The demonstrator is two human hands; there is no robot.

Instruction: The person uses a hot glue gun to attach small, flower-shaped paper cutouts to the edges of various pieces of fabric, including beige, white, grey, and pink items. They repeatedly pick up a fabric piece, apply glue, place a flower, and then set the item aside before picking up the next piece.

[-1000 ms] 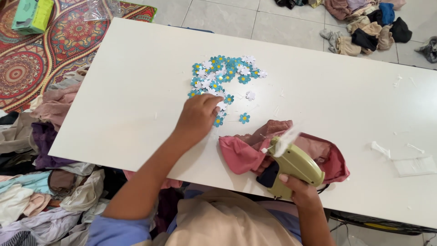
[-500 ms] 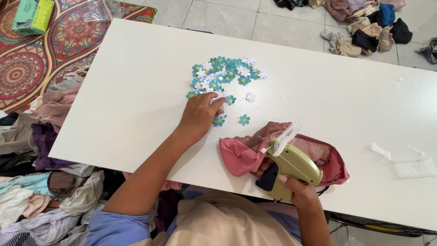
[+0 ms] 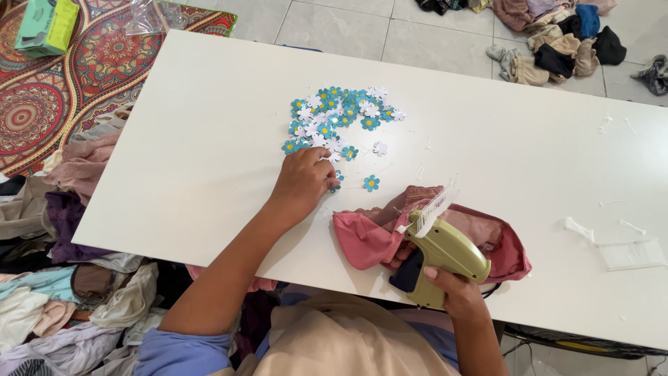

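My left hand rests on the white table, its fingertips at the near edge of a pile of small blue and white paper flower tags; whether it grips one is hidden. A single blue flower tag lies just right of the fingers. My right hand grips an olive-green tagging gun with a strip of white plastic fasteners on top. The gun hovers over a pink lace-trimmed garment lying at the table's near edge.
Loose white plastic fastener bits and a clear strip lie at the right. Heaps of clothing sit below the table's left side, more clothes on the tiled floor beyond. A patterned rug holds a green box.
My left hand has stayed at the flower pile with only slight finger movement. The right hand and tagging gun have barely shifted.
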